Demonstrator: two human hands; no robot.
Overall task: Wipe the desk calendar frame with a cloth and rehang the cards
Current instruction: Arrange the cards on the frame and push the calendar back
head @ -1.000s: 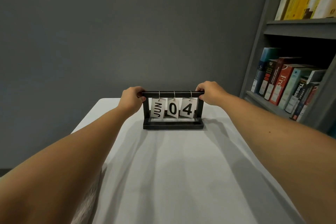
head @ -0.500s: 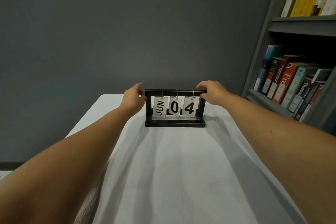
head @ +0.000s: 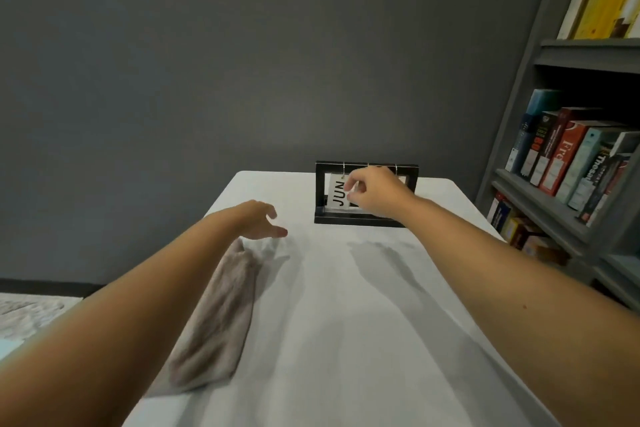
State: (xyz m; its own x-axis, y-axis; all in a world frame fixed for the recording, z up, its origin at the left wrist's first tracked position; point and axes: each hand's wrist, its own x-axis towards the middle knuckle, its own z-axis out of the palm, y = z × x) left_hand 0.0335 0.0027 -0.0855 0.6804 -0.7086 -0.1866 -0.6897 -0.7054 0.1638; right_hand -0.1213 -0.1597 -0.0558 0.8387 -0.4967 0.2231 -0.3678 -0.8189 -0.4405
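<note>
While left hand (head: pixel 258 220) hangs slack near cloth (head: pixel 218 319), right hand (head: pixel 375 191) pinches JUN card (head: pixel 337 196).

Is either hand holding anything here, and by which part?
The right hand pinches the right edge of the JUN card, or of the hidden card beside it; I cannot tell which. The left hand holds nothing.
</note>
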